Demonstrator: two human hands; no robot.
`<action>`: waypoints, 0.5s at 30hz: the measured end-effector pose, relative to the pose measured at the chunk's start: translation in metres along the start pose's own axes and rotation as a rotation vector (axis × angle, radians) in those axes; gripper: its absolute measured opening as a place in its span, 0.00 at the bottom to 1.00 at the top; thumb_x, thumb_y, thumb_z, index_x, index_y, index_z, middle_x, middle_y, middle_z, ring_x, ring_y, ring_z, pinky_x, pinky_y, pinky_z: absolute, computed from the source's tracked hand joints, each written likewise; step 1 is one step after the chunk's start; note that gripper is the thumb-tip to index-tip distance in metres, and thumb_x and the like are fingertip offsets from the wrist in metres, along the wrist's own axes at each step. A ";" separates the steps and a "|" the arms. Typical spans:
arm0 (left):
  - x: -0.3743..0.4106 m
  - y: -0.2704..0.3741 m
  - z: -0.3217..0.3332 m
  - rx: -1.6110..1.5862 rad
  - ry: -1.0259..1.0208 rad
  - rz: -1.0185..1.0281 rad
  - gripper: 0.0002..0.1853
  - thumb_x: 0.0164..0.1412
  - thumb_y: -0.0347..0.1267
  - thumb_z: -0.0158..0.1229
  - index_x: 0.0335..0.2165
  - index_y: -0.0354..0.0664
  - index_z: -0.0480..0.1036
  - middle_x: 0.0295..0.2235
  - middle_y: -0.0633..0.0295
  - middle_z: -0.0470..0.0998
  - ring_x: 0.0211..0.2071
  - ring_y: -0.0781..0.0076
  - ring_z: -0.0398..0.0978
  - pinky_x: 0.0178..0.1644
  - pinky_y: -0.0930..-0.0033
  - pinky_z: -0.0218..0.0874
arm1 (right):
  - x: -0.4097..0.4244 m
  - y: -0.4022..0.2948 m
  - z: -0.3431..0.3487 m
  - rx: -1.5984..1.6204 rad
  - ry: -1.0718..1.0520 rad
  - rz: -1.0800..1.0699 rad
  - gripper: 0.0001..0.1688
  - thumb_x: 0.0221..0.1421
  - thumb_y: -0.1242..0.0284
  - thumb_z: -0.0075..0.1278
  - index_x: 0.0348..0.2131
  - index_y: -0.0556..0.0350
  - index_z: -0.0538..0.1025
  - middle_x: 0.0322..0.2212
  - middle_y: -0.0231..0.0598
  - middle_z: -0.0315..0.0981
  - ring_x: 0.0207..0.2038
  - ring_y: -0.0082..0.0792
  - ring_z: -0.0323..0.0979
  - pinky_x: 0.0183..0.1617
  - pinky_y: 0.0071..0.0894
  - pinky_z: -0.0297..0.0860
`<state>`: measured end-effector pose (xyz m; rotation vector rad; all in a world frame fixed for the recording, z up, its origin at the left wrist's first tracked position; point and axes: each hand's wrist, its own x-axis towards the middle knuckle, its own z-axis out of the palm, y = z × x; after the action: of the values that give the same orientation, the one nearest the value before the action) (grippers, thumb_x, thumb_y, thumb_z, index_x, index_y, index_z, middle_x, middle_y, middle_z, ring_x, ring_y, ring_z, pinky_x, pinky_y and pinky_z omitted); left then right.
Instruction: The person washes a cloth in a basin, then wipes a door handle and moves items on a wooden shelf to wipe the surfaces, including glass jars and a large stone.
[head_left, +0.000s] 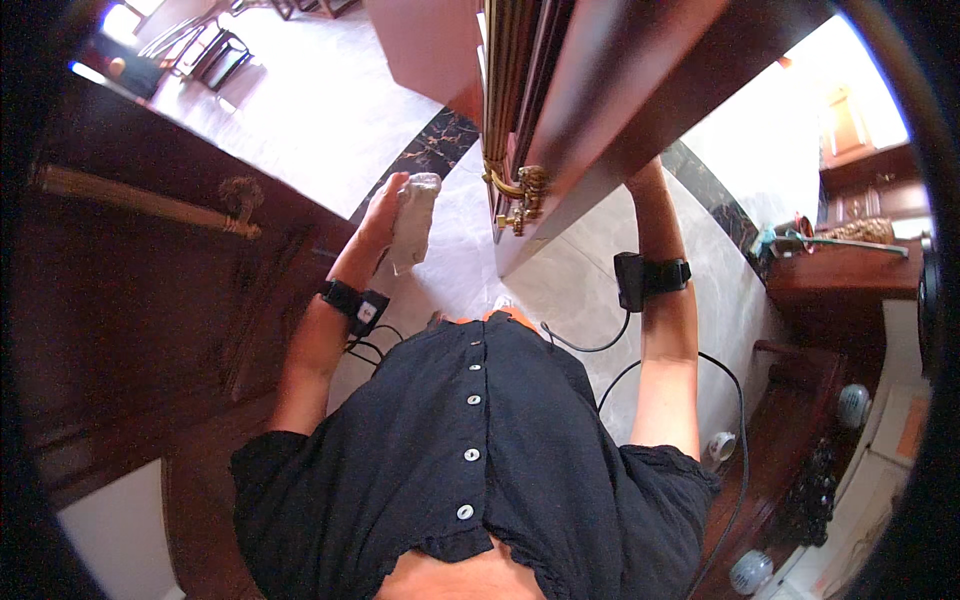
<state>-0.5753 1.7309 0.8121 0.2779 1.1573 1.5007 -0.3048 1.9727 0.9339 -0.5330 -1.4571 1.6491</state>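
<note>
My left hand (382, 217) grips a whitish folded cloth (415, 225), held upright above the floor on the left of a dark red wooden door leaf (600, 112). A long ribbed brass pull handle (499, 90) runs along that leaf and ends in an ornate brass mount (529, 199). On the leaf's other side is my right hand (643, 174). Its fingers disappear behind the wood, so I cannot see how they are placed. Each wrist wears a black strap with a small box and a cable.
Another dark door leaf (150, 300) with a brass handle (135, 199) stands at left. Black stone bands (435, 146) cross the pale marble floor (577, 292). At right are a wooden cabinet (840, 274) and a low wooden piece (795, 397) with round jars (853, 405). A black cable (742, 435) hangs by my right arm.
</note>
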 end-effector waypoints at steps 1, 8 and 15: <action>-0.003 0.012 0.021 0.078 -0.037 0.010 0.22 0.58 0.47 0.50 0.34 0.38 0.72 0.25 0.60 0.75 0.22 0.73 0.73 0.25 0.71 0.66 | 0.005 0.000 -0.018 0.043 0.023 0.016 0.24 0.54 0.73 0.50 0.50 0.60 0.68 0.45 0.37 0.70 0.44 0.29 0.68 0.47 0.31 0.65; 0.042 0.044 0.078 0.457 -0.166 0.141 0.18 0.52 0.39 0.57 0.37 0.39 0.67 0.29 0.60 0.73 0.26 0.75 0.73 0.27 0.73 0.66 | -0.009 0.002 -0.034 -0.132 0.147 0.026 0.24 0.54 0.72 0.50 0.50 0.61 0.67 0.46 0.38 0.70 0.45 0.30 0.68 0.48 0.32 0.65; 0.067 0.060 0.173 0.364 -0.553 0.527 0.20 0.49 0.29 0.53 0.44 0.43 0.65 0.35 0.60 0.72 0.31 0.73 0.73 0.34 0.69 0.68 | -0.006 -0.004 -0.074 -0.226 0.271 0.019 0.25 0.54 0.70 0.49 0.51 0.61 0.67 0.46 0.39 0.69 0.46 0.31 0.67 0.50 0.33 0.65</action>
<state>-0.5086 1.8830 0.9139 1.2439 0.9281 1.4987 -0.2426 2.0110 0.9193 -0.8640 -1.4438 1.3720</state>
